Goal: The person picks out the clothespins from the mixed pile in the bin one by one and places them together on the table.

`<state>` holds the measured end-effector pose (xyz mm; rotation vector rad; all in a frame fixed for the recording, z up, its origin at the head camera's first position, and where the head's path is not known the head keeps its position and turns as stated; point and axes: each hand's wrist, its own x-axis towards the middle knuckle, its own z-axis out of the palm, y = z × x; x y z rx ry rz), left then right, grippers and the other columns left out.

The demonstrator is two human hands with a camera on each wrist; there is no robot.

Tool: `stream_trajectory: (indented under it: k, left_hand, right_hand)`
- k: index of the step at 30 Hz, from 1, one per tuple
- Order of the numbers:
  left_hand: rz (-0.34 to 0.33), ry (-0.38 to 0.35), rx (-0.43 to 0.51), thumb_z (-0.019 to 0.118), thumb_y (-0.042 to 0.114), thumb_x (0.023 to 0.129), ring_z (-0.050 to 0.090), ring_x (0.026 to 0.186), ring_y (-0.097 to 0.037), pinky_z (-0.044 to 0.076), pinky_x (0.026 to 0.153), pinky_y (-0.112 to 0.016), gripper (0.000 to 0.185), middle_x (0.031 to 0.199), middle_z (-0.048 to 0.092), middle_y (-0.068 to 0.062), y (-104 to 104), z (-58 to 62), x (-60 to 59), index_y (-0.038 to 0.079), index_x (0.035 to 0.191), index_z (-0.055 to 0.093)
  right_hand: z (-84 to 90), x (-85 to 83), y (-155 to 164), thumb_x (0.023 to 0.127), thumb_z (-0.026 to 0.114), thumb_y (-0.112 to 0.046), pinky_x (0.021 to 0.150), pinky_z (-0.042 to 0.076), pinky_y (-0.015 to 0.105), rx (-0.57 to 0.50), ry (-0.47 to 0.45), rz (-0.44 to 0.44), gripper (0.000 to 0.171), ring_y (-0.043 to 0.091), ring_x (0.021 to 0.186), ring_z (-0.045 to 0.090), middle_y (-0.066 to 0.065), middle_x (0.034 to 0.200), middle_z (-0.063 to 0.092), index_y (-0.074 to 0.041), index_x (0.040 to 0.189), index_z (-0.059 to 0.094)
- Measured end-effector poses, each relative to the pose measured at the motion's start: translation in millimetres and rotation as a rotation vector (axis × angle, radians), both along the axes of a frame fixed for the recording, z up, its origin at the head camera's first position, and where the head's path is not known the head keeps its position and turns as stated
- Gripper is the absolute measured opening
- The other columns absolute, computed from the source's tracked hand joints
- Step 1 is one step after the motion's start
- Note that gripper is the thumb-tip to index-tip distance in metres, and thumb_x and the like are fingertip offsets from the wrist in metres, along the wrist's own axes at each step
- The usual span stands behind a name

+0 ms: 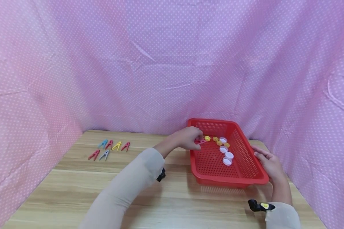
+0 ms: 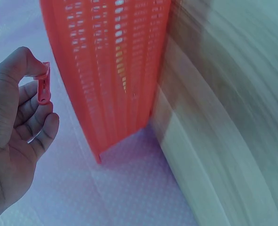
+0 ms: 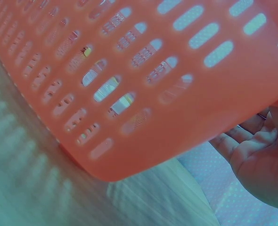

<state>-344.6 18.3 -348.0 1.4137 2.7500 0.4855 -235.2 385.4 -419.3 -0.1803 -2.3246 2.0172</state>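
My left hand (image 1: 189, 138) pinches a pink-red clothespin (image 1: 201, 142) between thumb and fingers, over the left rim of a red slotted plastic basket (image 1: 232, 180). In the left wrist view the clothespin (image 2: 44, 87) shows end-on, apart from the basket's side. My right hand (image 1: 270, 163) grips the basket's right rim; in the right wrist view its fingers curl beneath that rim, partly hidden by it. Inside the basket lie several white bottle caps (image 1: 229, 155) and several yellow caps (image 1: 219, 143), mostly toward its right side.
On the left of the wooden table (image 1: 74, 190) lie several clothespins, among them a blue one (image 1: 103, 143), a yellow one (image 1: 117, 146), a grey one (image 1: 104, 155) and red ones (image 1: 94, 155). Pink dotted cloth (image 1: 166, 70) hangs behind and at both sides.
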Motion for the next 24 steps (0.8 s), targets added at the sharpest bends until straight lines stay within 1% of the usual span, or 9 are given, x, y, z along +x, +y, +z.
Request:
stream_trajectory:
  k: [3, 6, 9, 11, 13, 17, 20, 24]
  left_hand:
    - [0.002, 0.021, -0.004, 0.077, 0.025, 0.085, 0.052, 0.076, -0.01, 0.045, 0.064, -0.022, 0.027, 0.087, 0.061, 0.003, -13, 1.4, -1.2, 0.01, 0.105, 0.069]
    - [-0.014, 0.052, 0.001, 0.076, 0.023, 0.083, 0.051, 0.074, -0.01, 0.044, 0.062, -0.022, 0.022, 0.082, 0.06, 0.002, -27, 1.7, -1.2, 0.01, 0.099, 0.068]
    - [-0.035, 0.069, 0.019, 0.075, 0.021, 0.083, 0.051, 0.072, -0.01, 0.043, 0.062, -0.022, 0.017, 0.08, 0.061, 0.001, -43, 2.8, 0.9, 0.009, 0.094, 0.069]
    - [-0.034, 0.077, 0.027, 0.073, 0.02, 0.082, 0.051, 0.072, -0.009, 0.044, 0.062, -0.022, 0.015, 0.081, 0.063, 0.0, -53, 3.8, 3.0, 0.01, 0.091, 0.068]
    - [-0.027, 0.069, 0.036, 0.073, 0.019, 0.081, 0.051, 0.073, -0.01, 0.044, 0.062, -0.023, 0.015, 0.083, 0.064, -0.002, -64, 6.1, 6.0, 0.009, 0.091, 0.068]
    - [-0.017, 0.089, 0.044, 0.071, 0.018, 0.08, 0.05, 0.071, -0.011, 0.042, 0.061, -0.026, 0.018, 0.083, 0.064, -0.006, -82, 9.6, 9.8, 0.006, 0.093, 0.067]
    - [-0.023, 0.112, 0.06, 0.07, 0.016, 0.079, 0.048, 0.068, -0.011, 0.04, 0.059, -0.027, 0.018, 0.078, 0.062, -0.004, -94, 11.0, 11.2, 0.006, 0.093, 0.065]
    - [-0.02, 0.132, 0.072, 0.07, 0.017, 0.08, 0.048, 0.07, -0.01, 0.04, 0.06, -0.026, 0.017, 0.078, 0.058, 0.002, -108, 11.4, 13.2, 0.009, 0.093, 0.064]
  right_hand:
    - [-0.6, 0.0, 0, 0.104, 0.06, -0.034, 0.074, 0.061, 0.029, 0.001, 0.001, -0.004, 0.057, 0.007, 0.089, 0.072, -0.02, 0.101, 0.07, -0.014, 0.155, 0.046]
    - [-0.9, 0.2, -1, 0.104, 0.06, -0.034, 0.074, 0.061, 0.03, 0.006, -0.001, -0.002, 0.056, 0.008, 0.089, 0.072, -0.02, 0.101, 0.07, -0.014, 0.155, 0.046]
    - [-0.8, 0.4, -2, 0.104, 0.06, -0.035, 0.075, 0.061, 0.03, 0.007, -0.003, -0.004, 0.057, 0.008, 0.089, 0.072, -0.02, 0.101, 0.07, -0.014, 0.155, 0.046]
    - [-0.5, 0.5, -3, 0.104, 0.06, -0.035, 0.075, 0.061, 0.031, 0.013, -0.005, -0.003, 0.057, 0.008, 0.089, 0.072, -0.021, 0.101, 0.069, -0.014, 0.155, 0.046]
    - [-0.3, 0.5, -3, 0.104, 0.06, -0.036, 0.075, 0.061, 0.031, 0.017, -0.006, -0.003, 0.057, 0.008, 0.089, 0.072, -0.021, 0.101, 0.069, -0.015, 0.155, 0.046]
    - [-0.3, 0.6, -3, 0.104, 0.059, -0.036, 0.075, 0.061, 0.031, 0.017, -0.004, 0.003, 0.058, 0.008, 0.09, 0.072, -0.021, 0.102, 0.069, -0.014, 0.156, 0.044]
    - [-0.6, 0.9, -2, 0.105, 0.059, -0.036, 0.075, 0.061, 0.031, 0.025, -0.007, 0.001, 0.058, 0.007, 0.09, 0.072, -0.021, 0.102, 0.069, -0.014, 0.156, 0.043]
    - [0.0, 1.3, -1, 0.105, 0.058, -0.038, 0.076, 0.061, 0.032, 0.035, -0.02, -0.003, 0.058, 0.007, 0.09, 0.072, -0.022, 0.102, 0.068, -0.016, 0.157, 0.043]
